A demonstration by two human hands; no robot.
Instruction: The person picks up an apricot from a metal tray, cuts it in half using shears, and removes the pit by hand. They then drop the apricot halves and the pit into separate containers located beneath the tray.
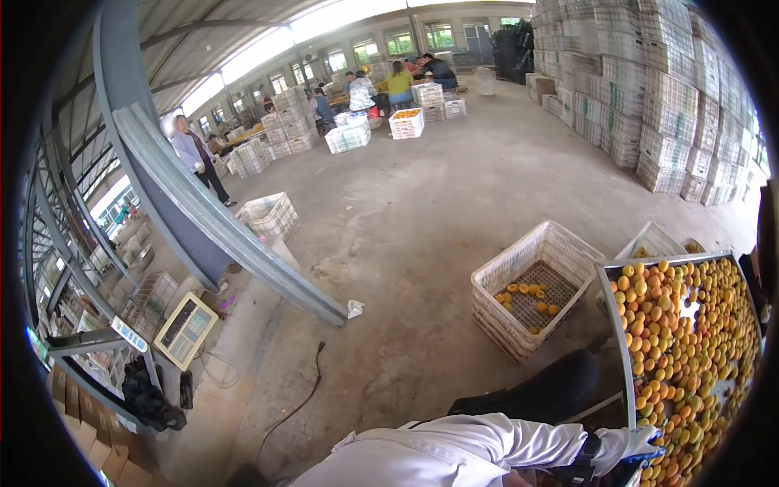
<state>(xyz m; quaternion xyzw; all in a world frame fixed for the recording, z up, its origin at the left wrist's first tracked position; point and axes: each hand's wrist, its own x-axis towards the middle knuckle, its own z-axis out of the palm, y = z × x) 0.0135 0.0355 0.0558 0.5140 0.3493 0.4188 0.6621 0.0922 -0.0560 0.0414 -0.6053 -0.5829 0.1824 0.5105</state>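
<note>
My left hand (637,443), in a white glove with blue at the fingers, lies at the near left edge of a metal-rimmed sorting tray (614,349). Its fingers reach over the fruit and look apart, with nothing seen held. Orange-yellow fruit like apricots (661,357) covers most of the tray. My right hand is not in view. Left of the tray, a white plastic crate (501,315) on the floor has several of the same fruits on its bottom. My light sleeve (519,438) crosses the bottom of the view.
A slanted metal post (219,219) stands to the left, near a digital scale display (187,330). A black cable (300,402) lies on the concrete floor. Tall crate stacks (669,97) line the right. Farther back, people sit among crates; another person (195,154) stands by the post.
</note>
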